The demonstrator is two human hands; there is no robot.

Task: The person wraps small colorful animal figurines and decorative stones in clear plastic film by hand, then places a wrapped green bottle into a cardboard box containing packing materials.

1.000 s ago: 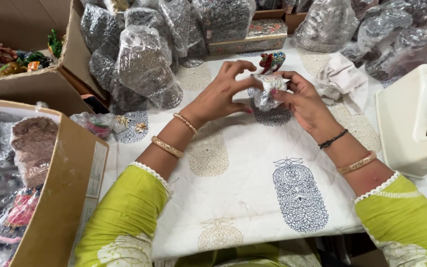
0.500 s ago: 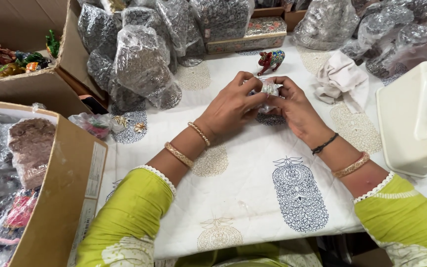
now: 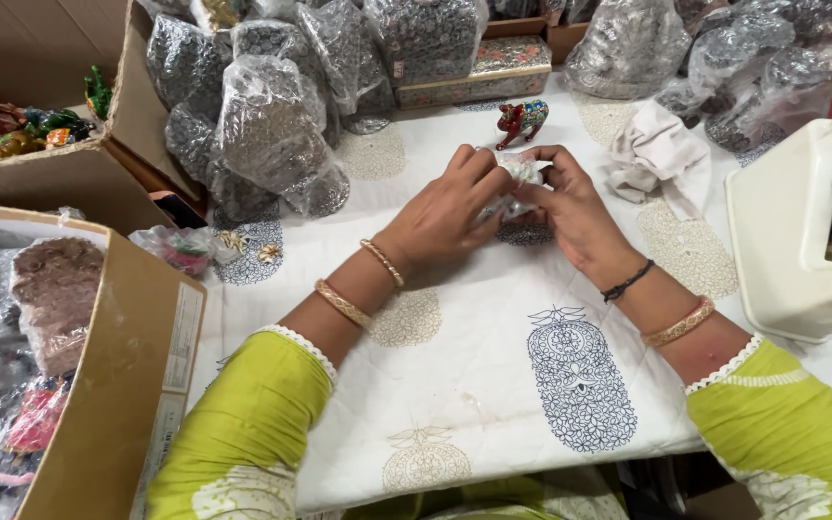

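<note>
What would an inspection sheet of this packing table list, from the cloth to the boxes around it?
Surface: white quilted cloth with blue and gold block prints.
Job's things: small item wrapped in clear plastic, pinched between both hands above the cloth.
Clutter: red painted animal figurine; crumpled white rag; plastic-bagged patterned pieces heaped along the far edge.
Grippers: left hand and right hand both closed on the wrapped item.
Cables: nothing seen.
Surroundings: open cardboard box of bagged goods at left; cream plastic container at right.
</note>
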